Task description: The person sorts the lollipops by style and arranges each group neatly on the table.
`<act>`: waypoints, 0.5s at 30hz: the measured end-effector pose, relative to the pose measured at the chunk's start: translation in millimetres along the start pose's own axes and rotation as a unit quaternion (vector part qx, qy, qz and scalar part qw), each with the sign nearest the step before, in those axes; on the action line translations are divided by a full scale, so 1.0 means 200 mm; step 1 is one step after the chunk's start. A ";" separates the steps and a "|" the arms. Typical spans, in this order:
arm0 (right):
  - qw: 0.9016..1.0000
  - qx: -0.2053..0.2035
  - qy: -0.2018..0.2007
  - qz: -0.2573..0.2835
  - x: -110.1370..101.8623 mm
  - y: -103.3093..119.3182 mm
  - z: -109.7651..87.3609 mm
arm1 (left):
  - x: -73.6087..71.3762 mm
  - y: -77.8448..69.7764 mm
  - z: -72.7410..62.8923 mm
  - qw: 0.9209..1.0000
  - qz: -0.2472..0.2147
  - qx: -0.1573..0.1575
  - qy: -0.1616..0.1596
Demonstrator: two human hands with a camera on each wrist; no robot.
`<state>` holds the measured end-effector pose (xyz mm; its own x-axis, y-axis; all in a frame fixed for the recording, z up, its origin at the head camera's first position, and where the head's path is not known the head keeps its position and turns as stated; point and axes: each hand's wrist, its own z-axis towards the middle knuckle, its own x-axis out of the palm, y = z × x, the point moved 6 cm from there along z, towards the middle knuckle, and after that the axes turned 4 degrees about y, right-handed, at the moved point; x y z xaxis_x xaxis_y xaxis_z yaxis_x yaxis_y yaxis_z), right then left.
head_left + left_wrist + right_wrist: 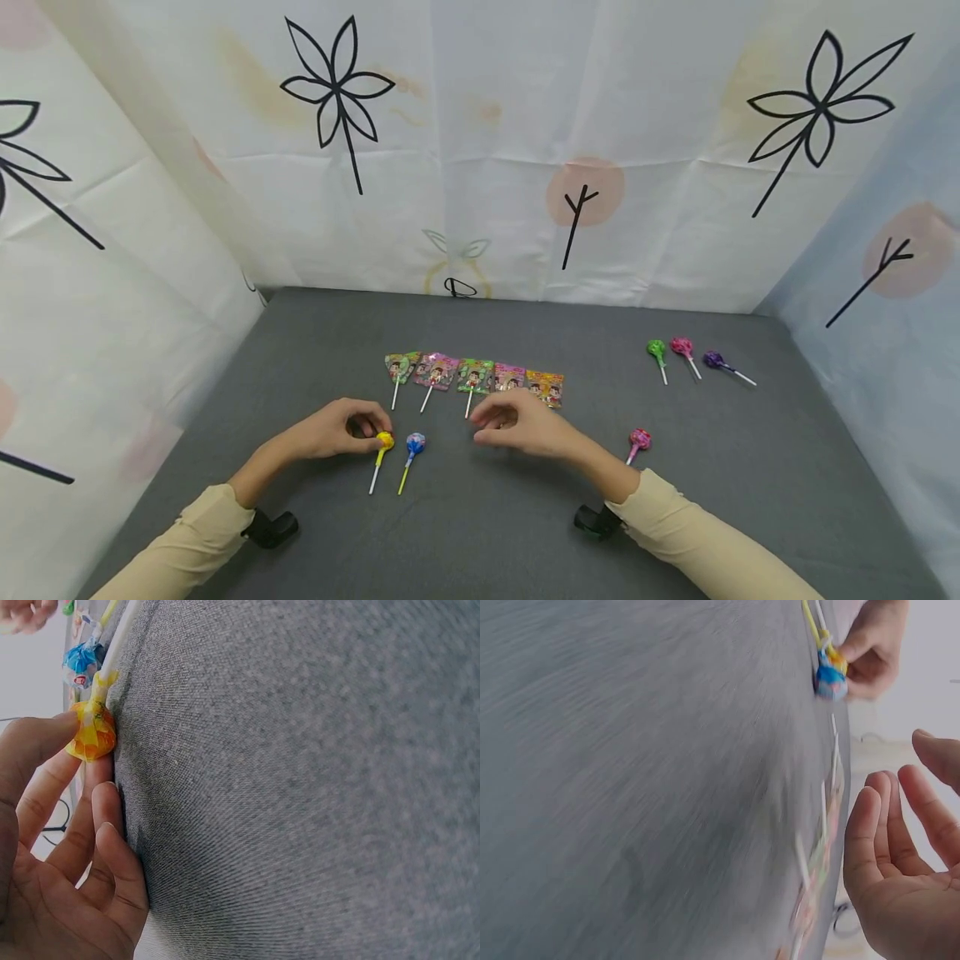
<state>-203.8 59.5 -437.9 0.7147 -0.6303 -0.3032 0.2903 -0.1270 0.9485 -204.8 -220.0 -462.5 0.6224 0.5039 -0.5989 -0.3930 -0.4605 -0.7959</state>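
Between thumb and fingertips, my left hand (337,429) pinches the yellow-wrapped head of a lollipop (385,442), whose white stick points toward me on the cloth. Just right of it lies a blue lollipop (416,443) with a yellow stick. My right hand (528,425) is held over the cloth with loosely bent fingers and nothing in them. The right wrist view shows the right palm (911,900) bare, thumb apart from the fingers. Behind both hands runs a row of flat lollipops (476,377) in printed wrappers, partly hidden by the right hand.
A pink-red lollipop (639,439) lies beside the right forearm, its stick partly covered. Farther back on the right are a green lollipop (656,347), a pink lollipop (682,346) and a purple lollipop (714,359). Grey cloth (465,533) covers the table; printed curtains (495,100) surround it.
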 end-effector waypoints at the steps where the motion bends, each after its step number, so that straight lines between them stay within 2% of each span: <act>1: 1.000 0.003 -0.005 -0.002 -0.02 0.00 -0.03 | 0.00 0.00 0.00 1.000 0.001 0.001 0.000; 10: 0.997 0.047 -0.058 -0.016 -0.19 -0.06 -0.30 | 0.00 -0.01 -0.01 1.000 0.005 0.017 -0.005; 15: 0.994 0.067 -0.085 -0.029 -0.27 -0.06 -0.43 | 0.01 0.00 -0.01 1.000 0.005 0.029 -0.006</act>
<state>-191.7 161.3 -439.7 0.5789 -0.7375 -0.3479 0.2315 -0.2605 0.9373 -202.3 -220.2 -462.8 0.6095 0.5087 -0.6080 -0.4386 -0.4226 -0.7932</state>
